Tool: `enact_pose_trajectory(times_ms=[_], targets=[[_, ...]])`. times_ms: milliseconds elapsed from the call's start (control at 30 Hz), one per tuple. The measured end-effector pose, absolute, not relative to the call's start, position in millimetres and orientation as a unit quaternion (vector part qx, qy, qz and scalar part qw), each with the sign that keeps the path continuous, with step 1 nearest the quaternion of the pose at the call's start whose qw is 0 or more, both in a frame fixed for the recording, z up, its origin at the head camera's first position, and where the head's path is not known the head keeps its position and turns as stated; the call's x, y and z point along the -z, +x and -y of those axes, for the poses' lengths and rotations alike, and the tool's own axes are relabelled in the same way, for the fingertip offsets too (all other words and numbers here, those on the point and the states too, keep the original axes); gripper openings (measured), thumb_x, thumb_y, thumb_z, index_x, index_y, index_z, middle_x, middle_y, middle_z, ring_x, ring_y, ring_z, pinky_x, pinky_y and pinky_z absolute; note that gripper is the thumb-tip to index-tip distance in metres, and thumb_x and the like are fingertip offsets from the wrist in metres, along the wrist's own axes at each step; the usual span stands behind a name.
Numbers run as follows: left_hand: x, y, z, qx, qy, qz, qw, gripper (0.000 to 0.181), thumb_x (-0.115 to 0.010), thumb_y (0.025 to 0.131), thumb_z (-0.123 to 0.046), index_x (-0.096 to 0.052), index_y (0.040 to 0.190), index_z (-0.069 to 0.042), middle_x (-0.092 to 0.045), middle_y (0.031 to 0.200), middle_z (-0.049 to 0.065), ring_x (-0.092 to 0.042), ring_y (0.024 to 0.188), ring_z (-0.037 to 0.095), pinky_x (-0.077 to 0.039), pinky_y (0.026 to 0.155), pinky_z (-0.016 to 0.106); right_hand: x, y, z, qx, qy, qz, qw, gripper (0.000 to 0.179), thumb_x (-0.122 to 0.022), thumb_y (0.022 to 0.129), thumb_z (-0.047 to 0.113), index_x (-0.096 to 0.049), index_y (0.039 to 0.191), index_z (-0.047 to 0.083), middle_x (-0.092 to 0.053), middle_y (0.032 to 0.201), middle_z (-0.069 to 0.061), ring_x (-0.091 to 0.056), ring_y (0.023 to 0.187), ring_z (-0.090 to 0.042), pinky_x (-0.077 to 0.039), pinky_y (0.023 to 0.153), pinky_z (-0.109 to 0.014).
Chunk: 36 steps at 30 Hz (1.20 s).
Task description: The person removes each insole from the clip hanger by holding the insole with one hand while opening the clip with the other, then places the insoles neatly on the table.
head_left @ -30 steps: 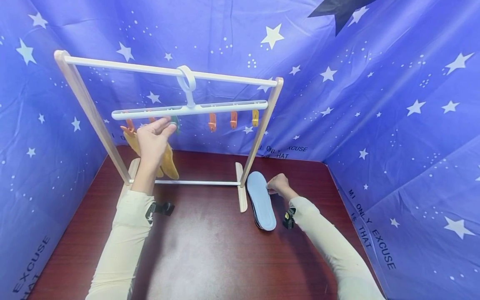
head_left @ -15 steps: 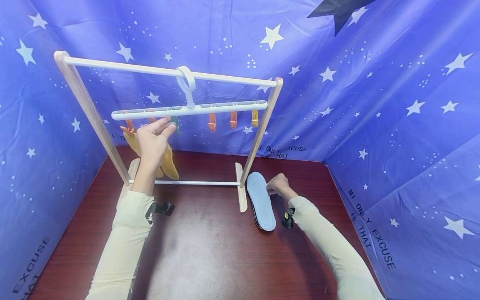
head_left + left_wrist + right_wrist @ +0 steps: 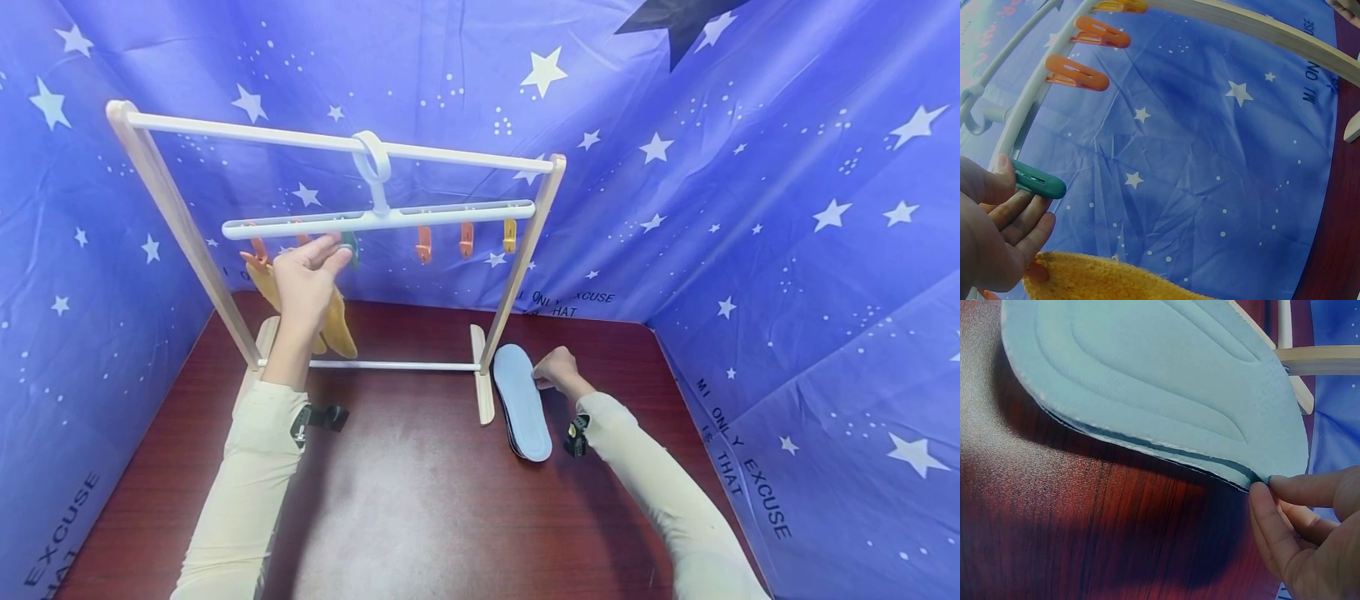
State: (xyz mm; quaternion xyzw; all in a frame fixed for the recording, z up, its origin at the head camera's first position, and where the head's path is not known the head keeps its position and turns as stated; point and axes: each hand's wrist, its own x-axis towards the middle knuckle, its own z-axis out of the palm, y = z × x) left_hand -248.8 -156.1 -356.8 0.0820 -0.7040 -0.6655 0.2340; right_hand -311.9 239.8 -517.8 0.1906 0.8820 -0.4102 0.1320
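My left hand (image 3: 300, 279) is raised to a white hanger (image 3: 420, 217) and pinches a green clothespin (image 3: 1044, 182) on its bar between thumb and fingers. A yellow cloth (image 3: 341, 329) hangs behind that hand from an orange clothespin (image 3: 259, 249) at the hanger's left end. On the table, pale blue insoles (image 3: 522, 408) lie stacked, with a dark edge showing underneath. My right hand (image 3: 557, 369) pinches the stack's right edge; in the right wrist view, thumb and finger meet at the rim of the upper insole (image 3: 1147, 381). Whether the lower one is also gripped, I cannot tell.
A wooden rack (image 3: 167, 196) with a white top rod (image 3: 465, 157) carries the hanger. Two orange clothespins (image 3: 467, 240) and a yellow clothespin (image 3: 510, 237) hang on the right half. The rack's right foot (image 3: 484, 392) stands beside the insoles. Starry blue curtains (image 3: 750, 167) surround the dark red table (image 3: 420, 492).
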Motion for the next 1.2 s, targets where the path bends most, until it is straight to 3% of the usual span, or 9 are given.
enact_pose_trajectory(times_ms=[567, 900, 1200], targets=[[357.9, -250.3, 157.0, 0.67, 0.075, 0.702, 0.229, 0.036, -0.074, 0.093, -0.006, -0.067, 0.126, 0.005, -0.067, 0.128, 0.021, -0.067, 0.12, 0.028, -0.052, 0.105, 0.026, 517.8, -311.9, -238.4, 0.393, 0.197, -0.889, 0.133, 0.012, -0.074, 0.079, -0.01, -0.067, 0.088, -0.01, -0.074, 0.089, -0.027, -0.078, 0.078, -0.035, -0.065, 0.075, -0.043], [360.0, -250.1, 157.1, 0.669, 0.067, 0.702, 0.233, 0.036, -0.073, 0.093, -0.004, -0.067, 0.127, 0.006, -0.067, 0.128, 0.023, -0.067, 0.122, 0.029, -0.052, 0.106, 0.027, 519.2, -313.2, -239.9, 0.393, 0.196, -0.888, 0.137, 0.018, -0.075, 0.079, -0.009, -0.067, 0.095, -0.012, -0.075, 0.085, -0.026, -0.078, 0.074, -0.034, -0.065, 0.073, -0.042], [360.6, -247.9, 156.7, 0.666, 0.061, 0.703, 0.241, 0.037, -0.073, 0.093, -0.005, -0.066, 0.128, 0.005, -0.068, 0.127, 0.023, -0.067, 0.121, 0.03, -0.052, 0.106, 0.027, 518.6, -312.6, -241.7, 0.41, 0.194, -0.88, 0.143, 0.012, -0.074, 0.078, -0.011, -0.066, 0.088, -0.01, -0.073, 0.078, -0.023, -0.076, 0.065, -0.029, -0.066, 0.069, -0.041]])
